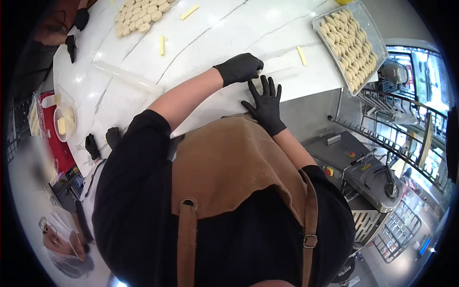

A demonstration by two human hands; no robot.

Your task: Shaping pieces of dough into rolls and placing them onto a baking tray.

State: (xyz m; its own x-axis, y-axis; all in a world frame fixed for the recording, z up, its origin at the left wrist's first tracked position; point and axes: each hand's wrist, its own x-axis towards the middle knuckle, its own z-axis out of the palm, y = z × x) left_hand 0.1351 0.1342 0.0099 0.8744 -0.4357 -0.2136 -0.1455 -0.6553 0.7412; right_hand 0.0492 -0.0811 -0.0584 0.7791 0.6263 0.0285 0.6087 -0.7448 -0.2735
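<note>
On the white marble table (201, 43), my black-gloved left hand (239, 69) is closed with a small pale piece (258, 73) at its fingertips, too small to identify. My black-gloved right hand (264, 105) lies just below it near the table's front edge, fingers spread. A faint translucent strip (284, 73) lies beside both hands. Pale yellow sticks (301, 55) rest nearby, and a long translucent rod (126, 76) lies to the left.
Dough-piece trays sit at upper right (346, 48); more pieces (141, 14) lie at the back. A tub (64, 122) stands on a red tray (55, 143). Co-workers' gloved hands (71, 48) (103, 141) are at the left, a masked person (67, 244) below. Machinery (358, 177) and racks line the right.
</note>
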